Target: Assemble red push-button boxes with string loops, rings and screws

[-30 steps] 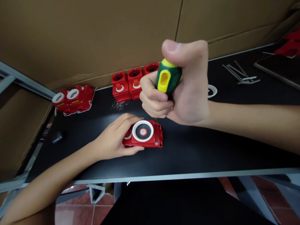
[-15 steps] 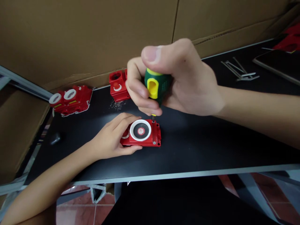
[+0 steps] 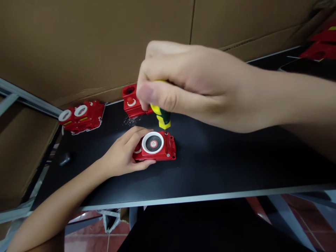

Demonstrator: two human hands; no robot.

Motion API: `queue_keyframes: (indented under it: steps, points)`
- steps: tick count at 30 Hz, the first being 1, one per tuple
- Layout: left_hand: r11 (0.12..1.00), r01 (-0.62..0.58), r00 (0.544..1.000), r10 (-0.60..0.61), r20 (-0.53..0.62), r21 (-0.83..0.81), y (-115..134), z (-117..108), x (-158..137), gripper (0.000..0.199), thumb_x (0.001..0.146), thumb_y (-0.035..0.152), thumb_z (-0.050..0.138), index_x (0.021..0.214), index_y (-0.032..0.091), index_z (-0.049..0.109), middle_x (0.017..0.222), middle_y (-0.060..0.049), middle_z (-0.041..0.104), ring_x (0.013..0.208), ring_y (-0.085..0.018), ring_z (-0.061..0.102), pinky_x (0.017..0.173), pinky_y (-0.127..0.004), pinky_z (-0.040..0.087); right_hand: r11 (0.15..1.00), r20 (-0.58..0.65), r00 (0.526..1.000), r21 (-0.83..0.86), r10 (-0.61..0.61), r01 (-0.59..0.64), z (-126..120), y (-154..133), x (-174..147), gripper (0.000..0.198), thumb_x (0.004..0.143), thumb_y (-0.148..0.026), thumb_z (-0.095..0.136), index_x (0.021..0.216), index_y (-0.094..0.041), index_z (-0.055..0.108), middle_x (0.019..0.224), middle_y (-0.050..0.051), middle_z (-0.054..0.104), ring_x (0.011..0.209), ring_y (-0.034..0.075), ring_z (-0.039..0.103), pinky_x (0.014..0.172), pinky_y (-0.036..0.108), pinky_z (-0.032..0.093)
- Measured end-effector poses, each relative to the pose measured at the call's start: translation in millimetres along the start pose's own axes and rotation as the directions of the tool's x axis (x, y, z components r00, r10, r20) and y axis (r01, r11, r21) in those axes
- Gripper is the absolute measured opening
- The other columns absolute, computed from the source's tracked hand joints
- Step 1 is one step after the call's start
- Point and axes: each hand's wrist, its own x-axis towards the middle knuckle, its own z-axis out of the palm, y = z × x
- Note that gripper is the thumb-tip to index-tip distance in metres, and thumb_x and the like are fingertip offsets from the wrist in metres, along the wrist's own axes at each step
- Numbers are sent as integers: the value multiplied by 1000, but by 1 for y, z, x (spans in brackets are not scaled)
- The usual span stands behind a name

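Note:
My left hand (image 3: 127, 150) grips the left end of a red housing (image 3: 160, 154) that lies on the black table, fingers on its far side and thumb along the near side. A white ring with a dark centre (image 3: 153, 142) sits on top of the housing. My right hand (image 3: 183, 80) is wrapped round a yellow and green screwdriver (image 3: 163, 119), held upright. Its tip meets the housing's far right corner, where a screw head partly shows. Another screw (image 3: 168, 155) sits at the near right corner.
Behind stand red housings with white rings (image 3: 81, 117) and another red housing (image 3: 132, 101), with small debris (image 3: 130, 121) before it. A black rounded object (image 3: 64, 159) lies at left. More red parts (image 3: 321, 45) are at far right. A cardboard wall (image 3: 105, 45) backs the table (image 3: 210, 168).
My right hand has rolled over, its back now turned up and its thumb lower on the screwdriver. The view has shifted slightly; my left hand keeps its hold on the housing.

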Motion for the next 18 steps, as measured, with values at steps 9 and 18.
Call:
queue_keyframes:
  steps: [9,18]
  points:
    - [1000,-2,1000,3,5,-9,1,0,-1,68,109,60,78,158,19,56,138,-18,77,122,-33,80,104,-44,71,993,-51,992,51,113,-110,-6,-8,4,35,87,-38,101,97,-16,76,94,-4,73,78,7,54,60,24,40]
    - [1000,-8,1000,8,-4,11,2,-2,-1,67,108,61,80,156,19,60,134,-17,81,119,-33,84,104,-44,73,989,-75,991,-87,114,-121,-6,-15,8,29,85,-29,100,85,-17,74,82,-6,70,75,7,54,59,24,34]
